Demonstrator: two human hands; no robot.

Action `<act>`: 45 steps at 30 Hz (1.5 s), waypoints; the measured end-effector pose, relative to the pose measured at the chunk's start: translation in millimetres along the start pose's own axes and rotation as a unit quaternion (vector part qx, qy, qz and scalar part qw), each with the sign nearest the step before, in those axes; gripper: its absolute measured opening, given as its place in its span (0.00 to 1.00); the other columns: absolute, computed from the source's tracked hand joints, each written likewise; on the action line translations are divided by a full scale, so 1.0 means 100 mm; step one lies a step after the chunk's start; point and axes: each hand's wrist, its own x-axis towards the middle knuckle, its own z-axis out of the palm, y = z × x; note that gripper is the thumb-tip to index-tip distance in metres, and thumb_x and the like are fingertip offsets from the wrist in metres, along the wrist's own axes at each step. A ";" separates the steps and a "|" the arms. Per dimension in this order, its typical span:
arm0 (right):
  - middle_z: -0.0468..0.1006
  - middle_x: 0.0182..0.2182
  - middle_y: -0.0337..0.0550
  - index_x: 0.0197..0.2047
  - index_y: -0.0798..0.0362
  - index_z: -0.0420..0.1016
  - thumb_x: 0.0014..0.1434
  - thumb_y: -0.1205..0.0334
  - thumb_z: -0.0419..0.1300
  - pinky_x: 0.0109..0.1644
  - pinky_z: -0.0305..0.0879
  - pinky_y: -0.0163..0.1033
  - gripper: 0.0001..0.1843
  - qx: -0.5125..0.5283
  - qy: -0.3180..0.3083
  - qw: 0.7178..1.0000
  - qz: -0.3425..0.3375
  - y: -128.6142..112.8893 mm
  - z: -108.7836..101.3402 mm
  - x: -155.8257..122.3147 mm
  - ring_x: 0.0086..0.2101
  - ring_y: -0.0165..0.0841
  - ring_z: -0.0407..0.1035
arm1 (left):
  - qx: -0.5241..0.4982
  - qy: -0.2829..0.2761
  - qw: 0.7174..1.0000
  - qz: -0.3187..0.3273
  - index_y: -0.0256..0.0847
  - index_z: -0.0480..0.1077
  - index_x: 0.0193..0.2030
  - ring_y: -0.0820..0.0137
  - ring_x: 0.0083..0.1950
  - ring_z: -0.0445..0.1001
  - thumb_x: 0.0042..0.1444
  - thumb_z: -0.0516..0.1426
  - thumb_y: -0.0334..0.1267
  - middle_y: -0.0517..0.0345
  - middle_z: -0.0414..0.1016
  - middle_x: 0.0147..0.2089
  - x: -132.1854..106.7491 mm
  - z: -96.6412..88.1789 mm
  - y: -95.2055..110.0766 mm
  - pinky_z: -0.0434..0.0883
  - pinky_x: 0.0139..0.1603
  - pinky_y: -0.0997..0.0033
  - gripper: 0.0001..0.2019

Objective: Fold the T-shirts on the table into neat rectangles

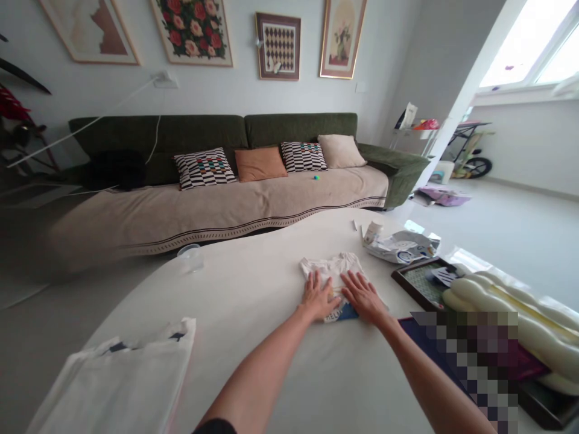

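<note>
A small white T-shirt point(332, 264) with a printed front lies on the white table point(253, 289). Dark blue and lettering show at its lower edge. My left hand point(316, 296) rests flat on its left part, fingers spread. On the right part lies my right hand point(364, 298), also flat with the fingers stretched out. Both palms press on the cloth, so the middle of the print is partly hidden. Neither hand grips anything.
A folded white cloth point(122, 386) lies at the table's front left, a clear cup point(190, 258) farther back. To the right are a crumpled plastic bag point(402, 246), a dark-rimmed tray point(407, 278) and a puffy cream cushion point(511, 301). Behind stands a green sofa point(181, 132).
</note>
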 end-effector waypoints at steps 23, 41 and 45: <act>0.41 0.64 0.50 0.64 0.49 0.44 0.61 0.49 0.37 0.56 0.43 0.59 0.29 0.013 -0.024 0.999 0.035 -0.98 -0.07 -0.28 0.61 0.45 0.32 | 0.124 0.063 0.956 -0.257 0.43 0.57 0.60 0.56 0.63 0.51 0.53 0.52 0.45 0.49 0.55 0.63 -4.13 -1.35 -1.31 0.54 0.59 0.49 0.27; 0.42 0.63 0.49 0.63 0.53 0.49 0.57 0.56 0.46 0.58 0.45 0.53 0.31 0.083 -0.115 0.989 -0.048 -2.35 -0.30 -2.48 0.61 0.44 0.32 | 0.111 0.053 0.972 -0.198 0.36 0.63 0.54 0.66 0.59 0.59 0.54 0.49 0.34 0.51 0.62 0.59 -3.70 -1.74 -1.71 0.56 0.58 0.69 0.20; 0.43 0.63 0.46 0.63 0.51 0.48 0.56 0.57 0.47 0.59 0.44 0.50 0.31 0.100 -0.117 0.986 -0.063 -2.28 -0.32 -2.54 0.62 0.40 0.32 | 0.140 0.055 0.965 -0.215 0.36 0.69 0.45 0.60 0.53 0.65 0.51 0.51 0.31 0.48 0.70 0.49 -3.44 -1.86 -1.78 0.60 0.52 0.64 0.14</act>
